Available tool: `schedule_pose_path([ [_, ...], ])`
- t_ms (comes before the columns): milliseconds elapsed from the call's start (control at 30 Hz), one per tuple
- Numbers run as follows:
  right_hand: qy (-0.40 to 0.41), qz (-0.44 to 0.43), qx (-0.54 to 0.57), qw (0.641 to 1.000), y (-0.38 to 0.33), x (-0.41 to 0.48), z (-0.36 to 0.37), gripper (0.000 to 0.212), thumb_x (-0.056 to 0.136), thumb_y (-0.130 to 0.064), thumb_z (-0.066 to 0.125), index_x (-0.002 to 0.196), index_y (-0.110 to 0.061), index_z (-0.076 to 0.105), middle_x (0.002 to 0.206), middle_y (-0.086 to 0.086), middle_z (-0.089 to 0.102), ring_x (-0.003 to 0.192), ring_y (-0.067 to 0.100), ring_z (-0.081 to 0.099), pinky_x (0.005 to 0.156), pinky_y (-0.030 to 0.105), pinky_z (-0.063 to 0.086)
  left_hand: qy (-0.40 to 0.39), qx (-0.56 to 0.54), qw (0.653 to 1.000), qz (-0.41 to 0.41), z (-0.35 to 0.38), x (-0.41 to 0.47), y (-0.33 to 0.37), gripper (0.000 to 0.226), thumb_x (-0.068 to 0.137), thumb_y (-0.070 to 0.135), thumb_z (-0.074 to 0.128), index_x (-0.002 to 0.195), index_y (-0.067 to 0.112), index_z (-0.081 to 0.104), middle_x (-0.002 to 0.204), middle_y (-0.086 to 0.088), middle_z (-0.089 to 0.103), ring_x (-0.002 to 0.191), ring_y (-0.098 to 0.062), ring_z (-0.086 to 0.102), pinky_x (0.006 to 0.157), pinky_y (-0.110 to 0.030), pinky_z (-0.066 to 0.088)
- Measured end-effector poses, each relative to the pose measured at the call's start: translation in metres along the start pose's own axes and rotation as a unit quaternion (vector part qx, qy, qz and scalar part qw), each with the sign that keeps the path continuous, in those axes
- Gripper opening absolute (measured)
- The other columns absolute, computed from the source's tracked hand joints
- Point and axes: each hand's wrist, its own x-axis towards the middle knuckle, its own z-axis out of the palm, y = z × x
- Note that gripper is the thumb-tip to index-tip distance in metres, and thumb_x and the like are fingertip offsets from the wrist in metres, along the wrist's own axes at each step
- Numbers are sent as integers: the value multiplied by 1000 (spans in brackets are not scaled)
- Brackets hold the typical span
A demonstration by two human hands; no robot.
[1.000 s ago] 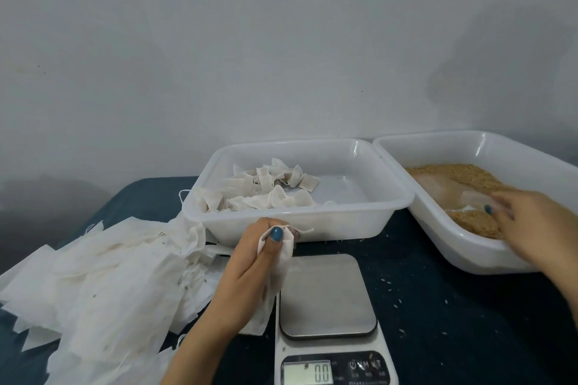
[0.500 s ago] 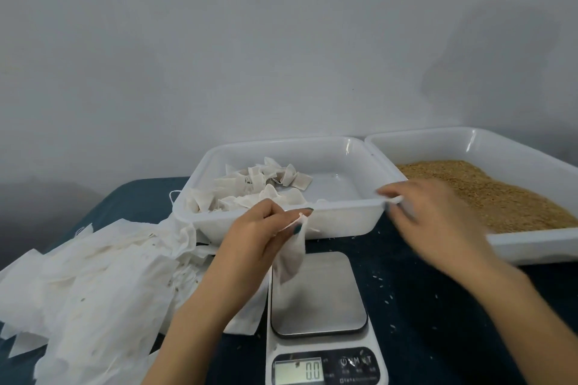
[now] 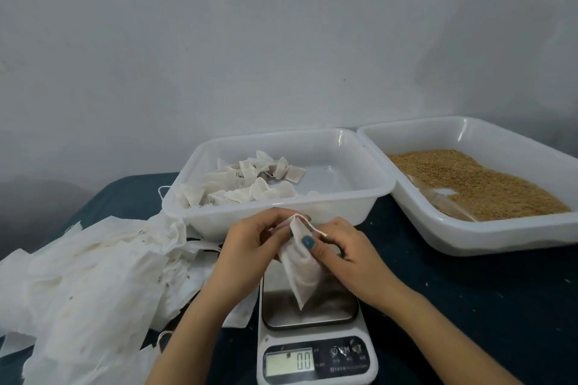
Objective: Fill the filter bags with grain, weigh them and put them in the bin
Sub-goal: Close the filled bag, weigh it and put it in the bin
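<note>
Both hands, left hand (image 3: 250,247) and right hand (image 3: 347,250), pinch the filter bag (image 3: 301,272) by its mouth above the scale (image 3: 316,334); its long axis hangs downward, with the grain (image 3: 481,184) lying rightward, nearer the right.

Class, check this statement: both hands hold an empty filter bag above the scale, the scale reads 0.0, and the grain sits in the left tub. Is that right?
Not quite. The head view shows the grain in the right tub; the left tub holds filled bags. The rest stands: the left hand and right hand hold an empty filter bag above the scale, which reads 0.0.
</note>
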Motion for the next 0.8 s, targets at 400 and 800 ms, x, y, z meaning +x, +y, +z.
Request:
schedule_pose_path([
  [400, 30, 15, -73, 997, 16, -4, 1, 31, 92, -47, 57, 79, -22, 70, 77, -22, 61, 90, 6, 46, 74, 25, 38, -4, 139, 990, 10, -1, -4, -24, 28, 101, 15, 52, 110, 36, 68, 92, 15, 72, 85, -1, 65, 74, -25, 51],
  [800, 122, 5, -150, 981, 20, -8, -1, 12, 92, -28, 57, 82, -24, 61, 79, -12, 60, 85, 7, 44, 69, 29, 43, 29, 250, 968, -1, -2, -9, -30, 56, 88, 64, 29, 123, 33, 60, 92, 24, 60, 94, 6, 52, 72, -11, 36],
])
